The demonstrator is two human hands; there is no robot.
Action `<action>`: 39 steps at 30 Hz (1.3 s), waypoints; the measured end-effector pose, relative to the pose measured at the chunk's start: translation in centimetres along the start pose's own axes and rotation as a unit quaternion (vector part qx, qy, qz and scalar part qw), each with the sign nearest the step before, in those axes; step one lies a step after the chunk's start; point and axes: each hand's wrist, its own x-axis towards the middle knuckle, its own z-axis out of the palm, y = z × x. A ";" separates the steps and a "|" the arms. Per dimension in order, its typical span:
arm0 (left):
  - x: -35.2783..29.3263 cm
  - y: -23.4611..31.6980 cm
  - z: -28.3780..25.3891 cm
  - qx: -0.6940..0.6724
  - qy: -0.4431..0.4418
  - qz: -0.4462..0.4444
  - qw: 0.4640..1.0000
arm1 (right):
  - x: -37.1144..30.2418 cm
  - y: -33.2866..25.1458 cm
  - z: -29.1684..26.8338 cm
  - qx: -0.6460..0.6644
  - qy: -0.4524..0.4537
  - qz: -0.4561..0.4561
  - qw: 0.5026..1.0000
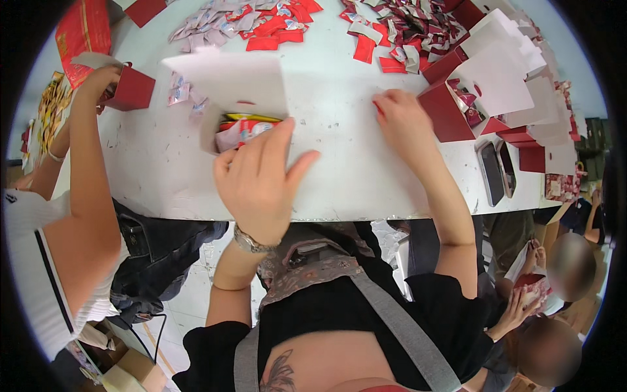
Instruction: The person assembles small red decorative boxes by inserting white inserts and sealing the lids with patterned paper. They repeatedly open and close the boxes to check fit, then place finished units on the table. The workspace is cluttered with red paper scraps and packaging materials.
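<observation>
A box with a raised white lid [225, 81] stands in front of me, holding red, yellow and pale packets [245, 130]. My left hand [258, 176], with a watch on its wrist, lies over the box's near edge. Its fingers are stretched toward the packets and the thumb points away to the right. Over the table to the right, my right hand [401, 121] is slightly blurred, its fingers curled together. A bit of red shows at the fingertips; what it is I cannot make out.
Red and pale packets [277, 29] and dark red packets [424, 39] lie in heaps at the back. Filled red boxes [447, 111] line the right side, near two phones [491, 173]. At left, a co-worker's hand [101, 81] reaches into a red box [134, 90].
</observation>
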 end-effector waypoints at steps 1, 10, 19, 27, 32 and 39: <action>0.6 0.1 0.0 -0.046 0.018 0.005 0.999 | 0.5 0.8 1.6 0.060 -0.026 -0.008 0.998; -0.8 -8.5 0.9 -0.601 -0.123 -0.275 0.740 | 12.7 6.1 7.8 -0.078 -0.005 0.106 0.991; -4.6 -6.3 2.9 -0.475 -0.088 -0.286 0.827 | 20.2 9.4 10.3 0.441 0.172 0.299 0.828; -5.4 -4.8 3.5 -0.367 -0.100 -0.237 0.894 | 27.0 13.4 12.3 0.067 0.020 0.361 0.930; -5.4 -6.1 4.6 -0.402 -0.092 -0.253 0.875 | 25.8 12.5 12.3 0.133 0.174 0.373 0.902; -6.2 -5.3 3.8 -0.359 -0.040 -0.227 0.905 | 12.0 -2.0 0.2 0.577 0.370 0.064 0.725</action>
